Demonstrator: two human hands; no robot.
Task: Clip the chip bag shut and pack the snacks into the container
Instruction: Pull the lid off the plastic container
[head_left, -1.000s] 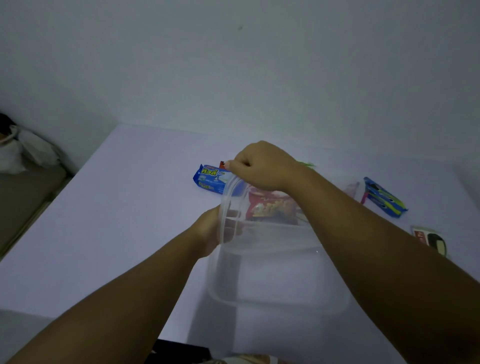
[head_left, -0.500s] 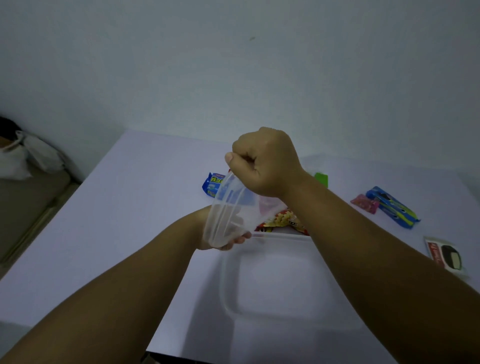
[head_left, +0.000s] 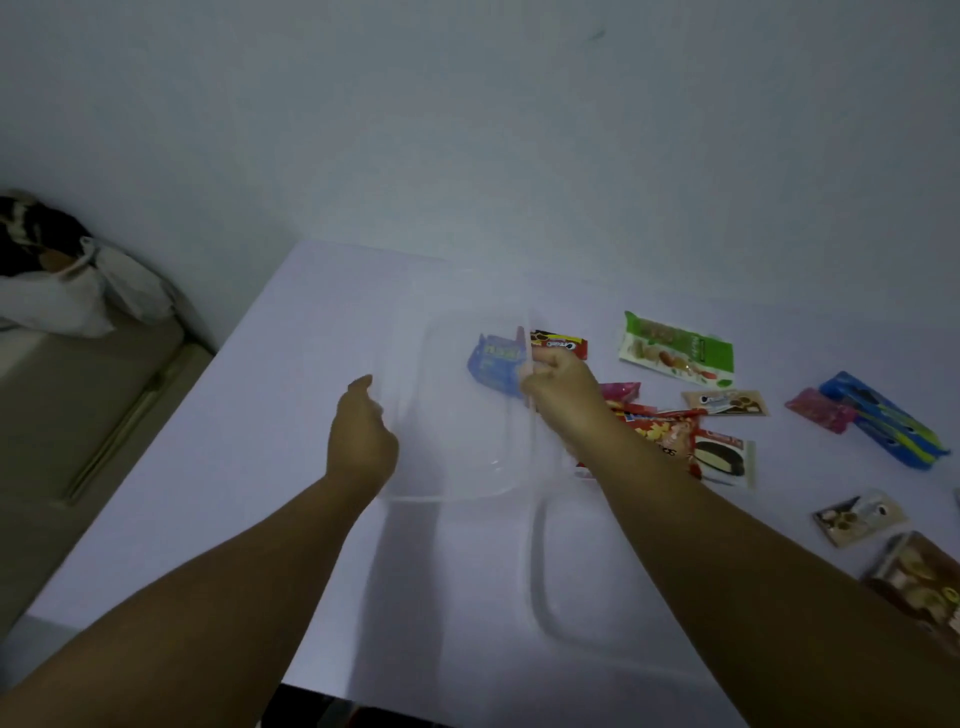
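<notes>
Swung leftward, the clear plastic lid (head_left: 457, 415) hung pinched in the right hand (head_left: 558, 387) (left hand (head_left: 361, 441) half-open beside its blurred edge).

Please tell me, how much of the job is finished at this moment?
Done: the clear lid is off the container, which sits open and holds nothing. In hand: the right hand pinches the lid's edge; the left hand is open beside it. Left: everything else. The red chip bag shows no clip, and the green packet and other snacks lie on the table.
</notes>
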